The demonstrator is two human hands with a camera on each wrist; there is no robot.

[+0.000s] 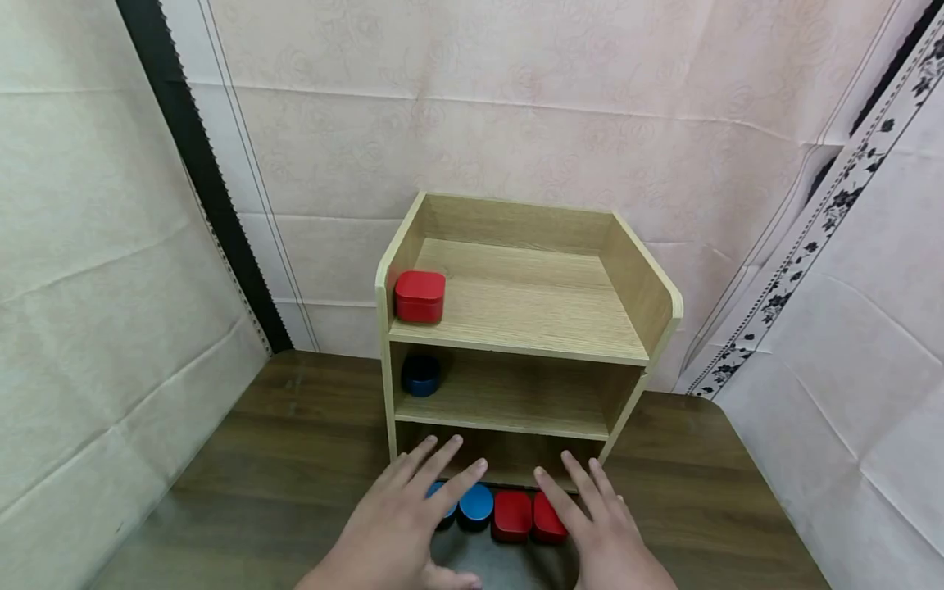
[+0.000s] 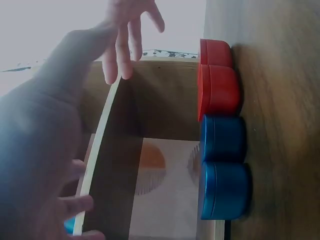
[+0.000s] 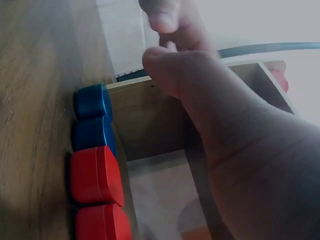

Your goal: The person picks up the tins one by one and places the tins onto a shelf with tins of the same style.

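Observation:
Both hands hover in front of a small wooden shelf [image 1: 516,352], fingers spread and holding nothing. Below them, a row of tins stands on the table before the bottom compartment: two round blue tins [image 1: 475,505] on the left, two squarish red tins [image 1: 511,516] on the right. My left hand [image 1: 406,516] partly covers the outer blue tin in the head view. The right hand [image 1: 601,524] overlaps the outer red tin [image 1: 547,520]. Another red tin [image 1: 420,297] sits at the left of the top shelf, and a dark blue round tin [image 1: 421,375] at the left of the middle shelf.
A brown wood-patterned table [image 1: 258,475] carries the shelf. Pale cloth [image 1: 516,139] hangs behind it, with more cloth at both sides. A flowered border strip [image 1: 796,270] runs down the right side.

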